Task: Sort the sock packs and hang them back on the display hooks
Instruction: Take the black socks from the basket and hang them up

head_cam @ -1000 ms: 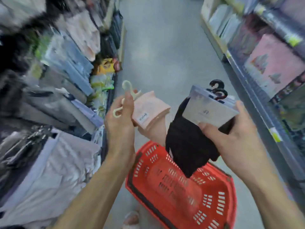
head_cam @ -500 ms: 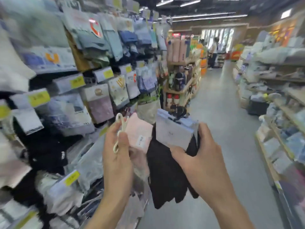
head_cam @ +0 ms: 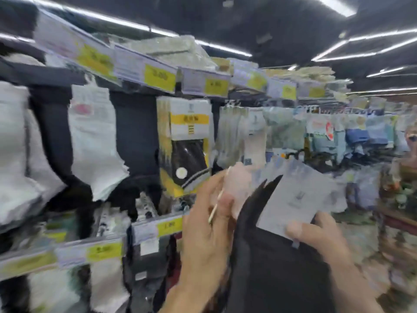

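My left hand (head_cam: 207,224) grips a pale pink sock pack (head_cam: 239,184) by its thin cream plastic hanger, at the lower middle of the view. Right beside it, my right hand (head_cam: 316,233) pinches a black sock pack (head_cam: 270,263) at its grey-white card header (head_cam: 295,195); the black socks hang down below the card. Both packs are raised in front of the sock display (head_cam: 185,141), where white, black and yellow-carded packs hang from hooks. The whole view is blurred by motion.
Shelf rails with yellow price tags (head_cam: 160,76) run above and below the hanging packs. More pale blue and grey packs (head_cam: 327,132) hang further right. A person (head_cam: 404,177) stands at the right edge of the aisle.
The view swung up from the floor and the red basket to the sock display. Both hands kept their packs and rose closer to the hanging rows; the basket is out of view.
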A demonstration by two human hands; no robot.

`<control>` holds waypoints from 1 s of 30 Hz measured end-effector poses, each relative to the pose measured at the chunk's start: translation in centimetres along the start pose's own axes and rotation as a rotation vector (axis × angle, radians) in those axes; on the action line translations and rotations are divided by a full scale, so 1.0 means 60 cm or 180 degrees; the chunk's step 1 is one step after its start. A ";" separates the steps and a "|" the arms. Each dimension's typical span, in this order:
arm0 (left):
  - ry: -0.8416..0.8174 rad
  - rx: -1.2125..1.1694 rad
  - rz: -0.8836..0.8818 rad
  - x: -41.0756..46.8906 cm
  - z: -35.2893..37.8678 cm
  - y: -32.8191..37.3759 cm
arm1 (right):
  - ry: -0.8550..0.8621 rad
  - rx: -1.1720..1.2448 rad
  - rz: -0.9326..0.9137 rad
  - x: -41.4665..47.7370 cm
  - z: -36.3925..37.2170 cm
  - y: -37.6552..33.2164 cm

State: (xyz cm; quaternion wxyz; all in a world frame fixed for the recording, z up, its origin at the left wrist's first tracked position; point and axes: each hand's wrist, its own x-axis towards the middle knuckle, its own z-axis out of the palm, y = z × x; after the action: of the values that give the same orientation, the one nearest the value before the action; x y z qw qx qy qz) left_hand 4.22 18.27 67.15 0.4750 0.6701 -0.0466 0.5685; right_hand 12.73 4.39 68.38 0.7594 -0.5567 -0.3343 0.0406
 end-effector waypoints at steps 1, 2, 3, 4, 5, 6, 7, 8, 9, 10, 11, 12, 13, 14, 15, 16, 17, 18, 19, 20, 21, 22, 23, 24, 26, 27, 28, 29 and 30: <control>0.0068 -0.0075 -0.0101 0.003 -0.019 -0.003 | -0.0103 0.0072 0.0035 0.007 0.022 0.005; 0.0126 -0.0167 -0.0252 0.005 -0.037 -0.006 | -0.0221 0.0111 0.0082 0.013 0.042 0.011; 0.0175 -0.0235 -0.0437 0.008 -0.053 -0.009 | -0.0338 0.0138 0.0154 0.017 0.059 0.018; 0.0257 -0.0230 -0.0571 0.010 -0.069 -0.012 | -0.0461 0.0185 0.0234 0.022 0.074 0.025; 0.0388 -0.0177 -0.0643 0.013 -0.083 -0.016 | -0.0586 0.0249 0.0304 0.026 0.085 0.031; 0.0548 -0.0092 -0.0690 0.016 -0.097 -0.020 | -0.0716 0.0297 0.0341 0.031 0.095 0.035; 0.0691 0.0012 -0.0712 0.019 -0.110 -0.022 | -0.0843 0.0337 0.0353 0.036 0.104 0.037; 0.0815 0.0127 -0.0717 0.024 -0.122 -0.021 | -0.0942 0.0390 0.0361 0.043 0.113 0.037; 0.0943 0.0263 -0.0700 0.030 -0.132 -0.021 | -0.0992 0.0452 0.0363 0.051 0.121 0.036; 0.1066 0.0435 -0.0669 0.036 -0.141 -0.022 | -0.1023 0.0475 0.0345 0.061 0.126 0.034; 0.1178 0.0617 -0.0625 0.042 -0.149 -0.021 | -0.1079 0.0463 0.0321 0.072 0.130 0.030; 0.1256 0.0811 -0.0577 0.047 -0.156 -0.018 | -0.1179 0.0464 0.0304 0.083 0.135 0.024; 0.1303 0.1000 -0.0509 0.054 -0.158 -0.013 | -0.1317 0.0522 0.0290 0.091 0.139 0.020; 0.1343 0.1197 -0.0404 0.060 -0.159 -0.007 | -0.1448 0.0610 0.0271 0.096 0.143 0.015; 0.1376 0.1350 -0.0337 0.064 -0.160 -0.004 | -0.1560 0.0727 0.0259 0.098 0.147 0.013; 0.1355 0.1421 -0.0321 0.073 -0.156 0.004 | -0.1703 0.0858 0.0205 0.098 0.150 0.011; 0.1300 0.1418 -0.0377 0.078 -0.154 0.012 | -0.1869 0.0957 0.0144 0.096 0.155 0.010; 0.1260 0.1335 -0.0461 0.083 -0.153 0.019 | -0.2033 0.0979 0.0074 0.094 0.160 0.010; 0.1217 0.1189 -0.0556 0.087 -0.153 0.025 | -0.2172 0.0945 0.0001 0.093 0.165 0.010; 0.1079 0.1083 -0.0607 0.090 -0.155 0.032 | -0.2259 0.0885 -0.0077 0.094 0.170 0.011; 0.0825 0.1079 -0.0601 0.092 -0.160 0.036 | -0.2316 0.0824 -0.0145 0.095 0.177 0.011; 0.0572 0.1149 -0.0647 0.091 -0.166 0.040 | -0.2326 0.0757 -0.0192 0.098 0.183 0.013; 0.0431 0.1211 -0.0745 0.089 -0.173 0.045 | -0.2303 0.0707 -0.0201 0.102 0.189 0.014; 0.0362 0.1271 -0.0854 0.087 -0.181 0.049 | -0.2275 0.0666 -0.0218 0.106 0.194 0.015; 0.0315 0.1309 -0.0964 0.085 -0.199 0.055 | -0.2224 0.0620 -0.0277 0.113 0.200 0.016; 0.0258 0.1134 -0.1099 0.090 -0.202 0.058 | -0.2201 0.0607 -0.0315 0.116 0.201 0.016; 0.0135 0.0753 -0.1348 0.093 -0.202 0.060 | -0.2190 0.0592 -0.0354 0.119 0.202 0.017; 0.0060 0.0380 -0.1592 0.099 -0.200 0.062 | -0.2201 0.0575 -0.0391 0.122 0.205 0.016; 0.0073 0.0127 -0.1760 0.103 -0.199 0.062 | -0.2231 0.0551 -0.0442 0.124 0.208 0.016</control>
State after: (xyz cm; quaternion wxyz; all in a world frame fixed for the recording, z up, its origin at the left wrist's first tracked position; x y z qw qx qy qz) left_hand -4.41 27.43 73.12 0.5993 0.6602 0.1547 0.4256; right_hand 11.88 18.22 72.95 0.6440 -0.4187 -0.6065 0.2053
